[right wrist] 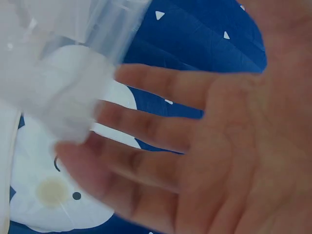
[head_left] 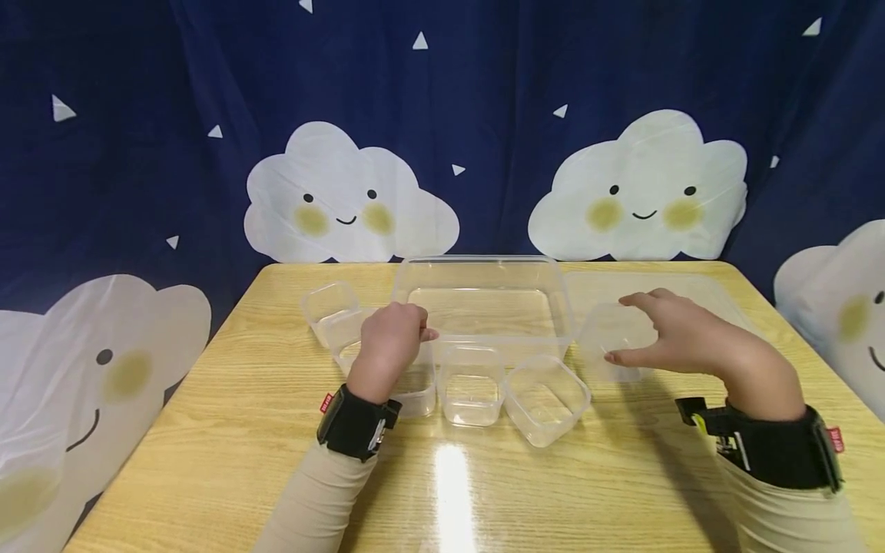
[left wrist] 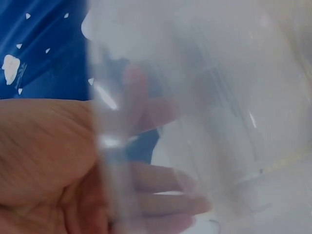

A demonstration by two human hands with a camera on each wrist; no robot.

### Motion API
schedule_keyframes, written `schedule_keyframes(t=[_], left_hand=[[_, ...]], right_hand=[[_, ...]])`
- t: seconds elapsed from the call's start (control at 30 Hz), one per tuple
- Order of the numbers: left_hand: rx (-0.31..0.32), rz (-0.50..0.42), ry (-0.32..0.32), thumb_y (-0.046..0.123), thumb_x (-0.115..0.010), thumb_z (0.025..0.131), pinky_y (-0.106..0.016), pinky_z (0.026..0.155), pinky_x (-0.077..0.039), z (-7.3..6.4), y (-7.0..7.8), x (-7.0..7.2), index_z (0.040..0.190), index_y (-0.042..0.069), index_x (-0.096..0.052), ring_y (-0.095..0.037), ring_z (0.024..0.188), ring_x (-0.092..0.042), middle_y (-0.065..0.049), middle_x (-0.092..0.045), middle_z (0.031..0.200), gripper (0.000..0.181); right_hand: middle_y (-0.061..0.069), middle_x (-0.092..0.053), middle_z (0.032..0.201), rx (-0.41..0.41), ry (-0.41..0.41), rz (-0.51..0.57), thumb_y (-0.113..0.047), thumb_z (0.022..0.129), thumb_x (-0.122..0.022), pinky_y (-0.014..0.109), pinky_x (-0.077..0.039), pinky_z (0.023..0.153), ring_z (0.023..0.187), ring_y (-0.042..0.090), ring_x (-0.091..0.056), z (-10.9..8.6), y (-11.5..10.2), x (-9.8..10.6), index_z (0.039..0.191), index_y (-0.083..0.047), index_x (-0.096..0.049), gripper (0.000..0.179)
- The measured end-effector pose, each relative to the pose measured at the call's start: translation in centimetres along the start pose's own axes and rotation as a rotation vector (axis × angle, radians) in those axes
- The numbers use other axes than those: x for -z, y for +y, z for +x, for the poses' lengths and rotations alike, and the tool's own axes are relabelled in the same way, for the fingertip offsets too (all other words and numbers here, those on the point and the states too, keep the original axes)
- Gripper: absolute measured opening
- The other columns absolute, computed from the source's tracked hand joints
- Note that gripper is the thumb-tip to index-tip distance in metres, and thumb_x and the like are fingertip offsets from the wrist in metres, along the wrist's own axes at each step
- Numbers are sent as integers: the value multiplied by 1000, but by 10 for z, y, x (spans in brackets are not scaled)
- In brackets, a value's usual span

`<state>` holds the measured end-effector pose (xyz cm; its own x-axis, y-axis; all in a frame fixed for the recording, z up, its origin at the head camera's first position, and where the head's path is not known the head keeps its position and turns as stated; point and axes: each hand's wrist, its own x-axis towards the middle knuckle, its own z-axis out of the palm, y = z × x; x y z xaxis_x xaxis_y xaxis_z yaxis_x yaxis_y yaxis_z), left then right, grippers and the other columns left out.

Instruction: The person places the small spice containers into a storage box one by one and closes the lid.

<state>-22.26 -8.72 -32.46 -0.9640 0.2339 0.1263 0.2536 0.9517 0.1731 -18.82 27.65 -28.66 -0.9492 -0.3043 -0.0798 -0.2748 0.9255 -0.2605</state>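
Note:
My left hand (head_left: 392, 342) holds a small clear plastic container (head_left: 418, 395) near its far rim, fingers curled. In the left wrist view the clear wall (left wrist: 219, 131) covers the thumb and fingers, which show blurred through it; the exact contact is something I cannot tell. On the right, my right hand (head_left: 681, 338) spans a small translucent container (head_left: 601, 353), thumb at the near side and index finger at the far edge. The right wrist view has the fingertips (right wrist: 109, 114) right at that container's edge (right wrist: 73, 97).
A large clear box (head_left: 484, 269) stands behind the small containers. To its right lies a broad translucent lid (head_left: 684, 288). Two small containers (head_left: 472, 399) (head_left: 546, 418) sit at the front middle, and more (head_left: 328, 303) at the left. A dark blue curtain (head_left: 484, 77) hangs behind the wooden table (head_left: 228, 430).

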Motion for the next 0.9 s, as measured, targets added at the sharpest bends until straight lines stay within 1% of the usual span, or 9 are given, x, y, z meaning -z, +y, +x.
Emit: schedule_keyframes(t=[0.1, 0.23, 0.4, 0.5, 0.6, 0.7, 0.8, 0.9], left_hand=[[12, 22, -25, 41, -70, 91, -38, 52, -44, 2, 1, 0, 63, 15, -49, -23, 61, -56, -2, -48, 63, 44], [17, 46, -37, 43, -69, 91, -37, 52, -45, 3, 2, -1, 64, 16, -53, -22, 61, -57, -1, -51, 64, 42], [20, 61, -20, 44, -70, 89, -40, 53, -48, 3, 3, 0, 65, 15, -57, -26, 64, -62, -3, -56, 65, 40], [20, 68, -5, 44, -72, 89, -42, 54, -50, 3, 2, 1, 66, 16, -61, -30, 68, -66, -5, -61, 67, 38], [18, 75, -15, 45, -71, 89, -43, 56, -51, 4, 1, 0, 69, 16, -63, -32, 73, -69, -6, -64, 71, 36], [14, 87, -32, 46, -70, 89, -43, 58, -53, 4, 1, 0, 72, 16, -65, -32, 76, -70, -6, -65, 74, 35], [5, 98, -31, 46, -69, 89, -44, 59, -53, 4, 1, -1, 73, 17, -66, -31, 77, -70, -5, -67, 76, 33], [-4, 106, -23, 46, -69, 89, -45, 60, -54, 3, 1, -2, 72, 17, -65, -32, 77, -70, -5, -68, 76, 34]], right_hand=[[41, -43, 140, -21, 41, -32, -60, 82, -77, 65, -47, 91, 119, 54, -53, 2, -2, 7, 145, 10, -44, 100], [40, -42, 142, -33, 87, -74, -62, 82, -76, 68, -44, 93, 123, 56, -49, 8, -8, 22, 147, 8, -43, 101], [37, -44, 141, -8, 146, -86, -60, 82, -77, 66, -44, 94, 124, 52, -49, 23, -24, 42, 147, 4, -45, 97], [36, -46, 141, 3, 150, -91, -62, 82, -76, 65, -45, 93, 125, 51, -50, 35, -36, 49, 147, 1, -47, 95], [34, -47, 142, -9, 136, -74, -63, 82, -75, 66, -45, 93, 128, 50, -48, 50, -48, 50, 148, 0, -47, 95], [34, -47, 142, -15, 126, -50, -62, 83, -74, 65, -44, 96, 130, 49, -46, 65, -56, 45, 148, 0, -46, 94], [33, -49, 141, -7, 115, -50, -60, 84, -74, 64, -43, 98, 130, 48, -46, 81, -61, 38, 147, 1, -47, 92], [33, -51, 139, 11, 83, -70, -58, 84, -73, 63, -43, 99, 130, 48, -47, 95, -64, 27, 145, 3, -48, 89]])
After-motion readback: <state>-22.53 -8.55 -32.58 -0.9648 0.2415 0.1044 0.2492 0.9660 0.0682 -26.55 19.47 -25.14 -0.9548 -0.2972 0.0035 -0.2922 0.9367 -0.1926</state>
